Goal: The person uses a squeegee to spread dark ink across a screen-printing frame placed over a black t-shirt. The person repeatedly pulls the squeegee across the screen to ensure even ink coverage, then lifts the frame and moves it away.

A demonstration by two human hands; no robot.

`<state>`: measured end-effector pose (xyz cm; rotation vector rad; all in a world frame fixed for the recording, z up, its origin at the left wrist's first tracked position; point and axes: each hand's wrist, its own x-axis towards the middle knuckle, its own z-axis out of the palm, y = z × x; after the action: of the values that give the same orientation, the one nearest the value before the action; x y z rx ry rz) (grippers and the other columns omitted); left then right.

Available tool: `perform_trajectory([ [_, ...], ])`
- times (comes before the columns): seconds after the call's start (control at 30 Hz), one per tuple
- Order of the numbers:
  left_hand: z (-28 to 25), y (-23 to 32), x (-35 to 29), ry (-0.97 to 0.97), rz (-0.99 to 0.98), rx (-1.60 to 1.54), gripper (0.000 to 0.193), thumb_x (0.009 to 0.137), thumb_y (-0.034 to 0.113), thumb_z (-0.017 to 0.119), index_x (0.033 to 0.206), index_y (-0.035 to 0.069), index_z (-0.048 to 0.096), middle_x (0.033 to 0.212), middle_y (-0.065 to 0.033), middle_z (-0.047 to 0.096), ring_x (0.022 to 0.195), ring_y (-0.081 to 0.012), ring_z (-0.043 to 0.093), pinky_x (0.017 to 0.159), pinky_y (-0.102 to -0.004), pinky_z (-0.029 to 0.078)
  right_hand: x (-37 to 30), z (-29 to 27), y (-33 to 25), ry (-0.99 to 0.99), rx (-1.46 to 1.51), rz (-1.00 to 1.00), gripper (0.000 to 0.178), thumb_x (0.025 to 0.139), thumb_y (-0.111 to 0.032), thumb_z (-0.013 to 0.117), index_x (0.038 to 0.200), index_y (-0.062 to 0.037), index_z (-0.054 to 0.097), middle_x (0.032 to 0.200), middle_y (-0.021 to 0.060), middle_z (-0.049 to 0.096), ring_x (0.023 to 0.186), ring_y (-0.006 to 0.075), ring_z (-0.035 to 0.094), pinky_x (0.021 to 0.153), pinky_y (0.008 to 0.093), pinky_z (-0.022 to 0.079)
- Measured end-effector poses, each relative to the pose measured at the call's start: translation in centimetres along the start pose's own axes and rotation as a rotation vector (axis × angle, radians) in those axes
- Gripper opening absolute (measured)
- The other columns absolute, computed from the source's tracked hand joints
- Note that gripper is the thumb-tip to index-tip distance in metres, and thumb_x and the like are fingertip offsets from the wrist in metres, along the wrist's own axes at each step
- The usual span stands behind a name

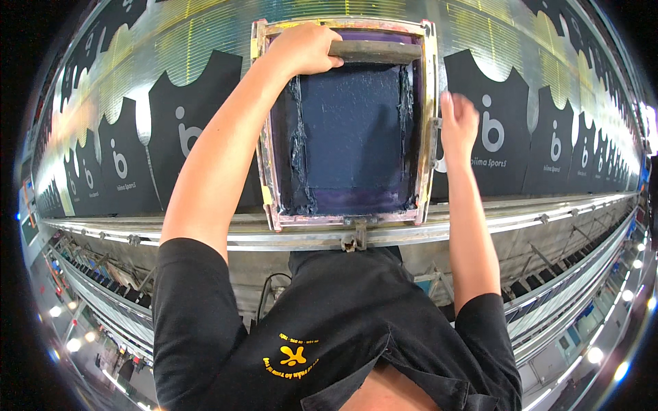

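My left hand point(306, 49) is closed around the left end of a squeegee point(379, 52) with a long grey-brown handle. The squeegee lies crosswise at the far end of a screen printing frame point(430, 75). Dark navy ink point(353, 130) covers the mesh inside, with thick ridges of it along the left and right sides. Just off the frame's right side is my right hand point(459, 123), apart from it and holding nothing. Its thumb stands away from the loosely bent fingers, which are slightly blurred.
Black cut garment pieces with pale grey prints lie in a row on the long table, some left point(195, 103) and some right point(510, 103) of the frame. A metal rail point(274, 240) runs along the near edge, with a clamp point(354, 235) at the frame. Another long table point(548, 312) stands behind me.
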<state>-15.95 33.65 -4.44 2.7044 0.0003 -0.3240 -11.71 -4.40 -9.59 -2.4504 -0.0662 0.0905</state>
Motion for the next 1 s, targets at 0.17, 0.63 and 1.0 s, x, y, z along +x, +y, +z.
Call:
perform_trajectory([
  [0.17,-0.2,-0.5,1.0,-0.062,-0.02,0.114,0.041,0.087,0.048,0.085,0.102,0.01,0.085,0.095,-0.0212,0.08,0.095,-0.0398,0.078,0.087,-0.0501,0.061,7.6,0.7,-15.2,-0.184,-0.15,-0.773,0.05,0.093,-0.054,0.084,0.113,-0.0082,0.082,0.1,0.0139,0.079,0.107,0.0355,0.073,0.096,0.0465,0.057],
  [0.63,7.0,11.7,-19.4,-0.05,-0.204,-0.037,0.023,0.084,0.035,0.085,0.089,0.013,0.084,0.084,-0.0141,0.079,0.083,-0.037,0.079,0.077,-0.0503,0.064,-12.7,-1.5,-7.3,-0.448,-0.338,-0.776,0.034,0.075,-0.033,0.095,0.089,-0.0123,0.072,0.09,0.006,0.071,0.089,0.0297,0.071,0.081,0.0472,0.055],
  [1.0,13.2,16.3,-28.5,0.165,-0.158,-0.016,0.058,0.074,0.013,0.091,0.129,0.004,0.073,0.133,-0.0118,0.076,0.125,-0.0315,0.071,0.106,-0.0418,0.059,-20.9,-7.4,-2.5,-0.409,0.124,-0.689,0.053,0.081,-0.03,0.096,0.12,0.0004,0.075,0.126,0.0146,0.074,0.121,0.034,0.068,0.105,0.0447,0.052],
])
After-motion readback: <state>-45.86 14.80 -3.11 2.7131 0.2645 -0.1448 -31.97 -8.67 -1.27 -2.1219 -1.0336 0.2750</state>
